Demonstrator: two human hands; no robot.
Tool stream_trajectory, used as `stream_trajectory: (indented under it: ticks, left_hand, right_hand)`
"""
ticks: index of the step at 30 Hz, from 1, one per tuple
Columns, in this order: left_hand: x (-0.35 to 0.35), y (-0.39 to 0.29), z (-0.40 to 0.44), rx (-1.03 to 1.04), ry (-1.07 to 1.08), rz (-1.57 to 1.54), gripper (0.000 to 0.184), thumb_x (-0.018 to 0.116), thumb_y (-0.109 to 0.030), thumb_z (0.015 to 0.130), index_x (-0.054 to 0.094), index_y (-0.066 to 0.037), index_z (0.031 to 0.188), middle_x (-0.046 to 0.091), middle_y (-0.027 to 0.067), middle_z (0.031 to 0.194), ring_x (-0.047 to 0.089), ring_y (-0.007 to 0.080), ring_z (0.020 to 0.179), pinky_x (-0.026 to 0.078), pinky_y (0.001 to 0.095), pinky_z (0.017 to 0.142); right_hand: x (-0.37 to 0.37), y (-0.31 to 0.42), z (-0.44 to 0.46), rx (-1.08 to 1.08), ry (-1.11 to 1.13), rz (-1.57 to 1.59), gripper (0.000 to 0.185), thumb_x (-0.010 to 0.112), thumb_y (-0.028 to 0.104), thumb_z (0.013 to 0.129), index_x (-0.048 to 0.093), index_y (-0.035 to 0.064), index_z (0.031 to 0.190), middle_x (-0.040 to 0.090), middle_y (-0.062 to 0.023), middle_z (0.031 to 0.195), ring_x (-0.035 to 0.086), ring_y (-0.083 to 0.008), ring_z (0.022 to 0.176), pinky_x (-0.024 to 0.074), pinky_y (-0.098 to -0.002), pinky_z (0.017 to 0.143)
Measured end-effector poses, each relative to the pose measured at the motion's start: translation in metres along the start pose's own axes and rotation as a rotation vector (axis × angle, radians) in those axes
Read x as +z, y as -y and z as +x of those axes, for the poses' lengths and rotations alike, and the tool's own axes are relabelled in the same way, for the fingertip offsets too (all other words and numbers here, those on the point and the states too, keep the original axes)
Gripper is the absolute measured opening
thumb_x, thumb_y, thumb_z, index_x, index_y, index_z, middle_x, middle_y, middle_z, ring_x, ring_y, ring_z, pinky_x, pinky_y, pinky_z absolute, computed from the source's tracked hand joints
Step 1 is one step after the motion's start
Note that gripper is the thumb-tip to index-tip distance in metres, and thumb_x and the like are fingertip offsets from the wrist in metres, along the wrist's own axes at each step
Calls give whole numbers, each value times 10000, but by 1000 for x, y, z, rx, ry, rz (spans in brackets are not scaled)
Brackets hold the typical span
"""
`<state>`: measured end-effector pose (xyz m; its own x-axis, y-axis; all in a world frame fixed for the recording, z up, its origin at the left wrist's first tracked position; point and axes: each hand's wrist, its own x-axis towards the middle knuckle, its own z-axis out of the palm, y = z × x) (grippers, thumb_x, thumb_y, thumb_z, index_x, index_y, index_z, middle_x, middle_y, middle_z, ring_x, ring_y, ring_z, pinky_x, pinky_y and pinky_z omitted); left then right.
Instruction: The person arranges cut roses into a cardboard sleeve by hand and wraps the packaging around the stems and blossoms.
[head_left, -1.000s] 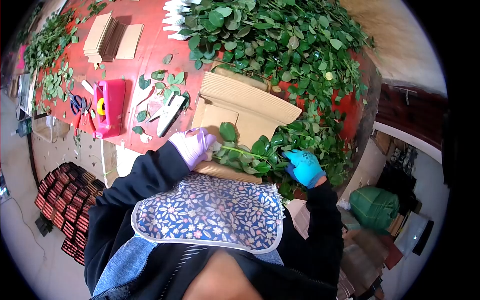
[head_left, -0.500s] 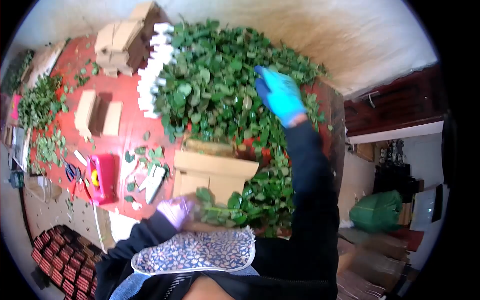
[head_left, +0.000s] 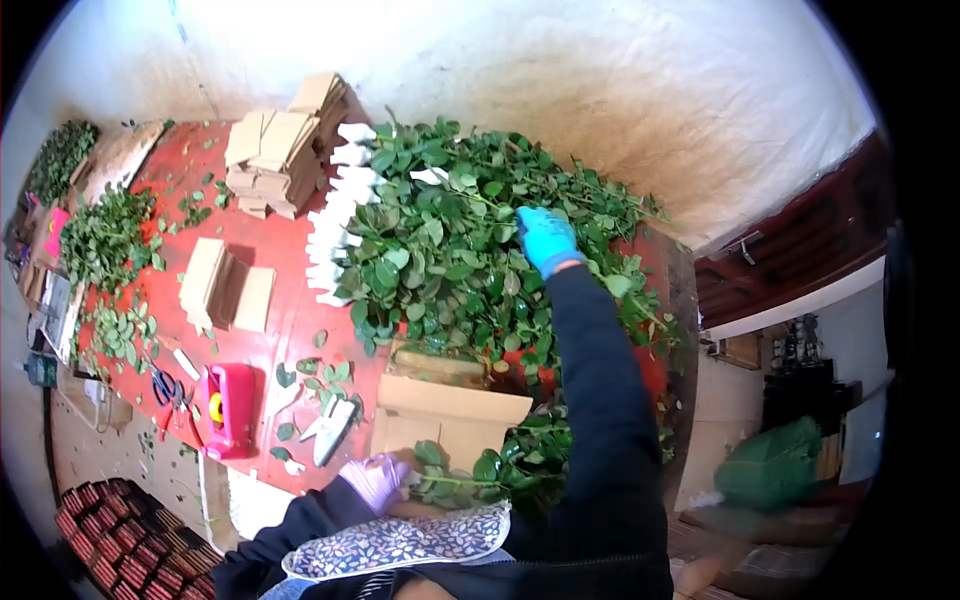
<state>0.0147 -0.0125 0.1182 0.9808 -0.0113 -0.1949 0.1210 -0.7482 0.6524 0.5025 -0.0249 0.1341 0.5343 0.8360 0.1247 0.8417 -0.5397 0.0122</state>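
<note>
My right hand (head_left: 548, 240), in a blue glove, reaches over the pile of leafy flower stems (head_left: 440, 250) with its fingers closed around a stem. That stem seems to lead up-left to a white-wrapped tip (head_left: 430, 176) lying on the leaves. More white-wrapped tips (head_left: 330, 240) line the pile's left edge. Low in the view, my left hand (head_left: 375, 482), in a lilac glove, is closed at the left end of a leafy stem (head_left: 455, 482), in front of an opened cardboard piece (head_left: 450, 410). Its fingertips are partly hidden.
On the red table (head_left: 285, 330) stand a pink tape dispenser (head_left: 230, 410), scissors (head_left: 163, 385), a white stapler-like tool (head_left: 332, 430), a folded cardboard piece (head_left: 225, 290) and stacked cardboard (head_left: 275, 150). Loose leaves (head_left: 115, 235) lie at left. A wall (head_left: 560, 80) rises behind.
The view has tilted up, so the table sits lower. My right hand has closed on a stem, and a white-wrapped tip now shows on top of the pile. My left hand stays by the cardboard.
</note>
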Motion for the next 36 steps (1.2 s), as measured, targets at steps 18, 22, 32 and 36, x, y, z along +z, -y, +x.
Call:
stream_trajectory:
  ticks: [18, 22, 32, 36]
  left_hand:
    - [6, -2, -3, -163, -178, -119, 403, 653, -139, 833, 582, -115, 1229, 665, 98, 909, 671, 291, 776, 544, 395, 669]
    - [-2, -11, -2, -136, -290, -80, 414, 651, -105, 810, 568, -122, 1216, 657, 93, 928, 671, 277, 786, 542, 386, 651]
    - [-13, -4, 13, -201, -149, -245, 447, 755, -119, 697, 659, -151, 1132, 589, 105, 1123, 660, 303, 878, 555, 392, 751]
    - [-4, -2, 13, -58, -159, 49, 471, 769, -146, 689, 650, -137, 1144, 594, 78, 1112, 661, 264, 874, 562, 378, 747]
  right_hand:
    - [-60, 93, -335, -163, 462, 266, 295, 625, 75, 786, 639, 103, 1079, 576, -132, 882, 601, -358, 777, 478, -455, 651]
    - [-56, 98, -338, -141, 559, 278, 330, 636, 83, 761, 634, 114, 1090, 578, -124, 889, 608, -349, 777, 484, -456, 651]
    - [-121, 83, -280, -413, 590, 268, 310, 655, 187, 859, 625, 73, 1146, 628, -120, 889, 627, -318, 776, 484, -429, 659]
    - [-134, 77, -156, -457, -14, 259, 267, 682, 152, 854, 671, 73, 1108, 646, -120, 799, 634, -320, 729, 486, -426, 621]
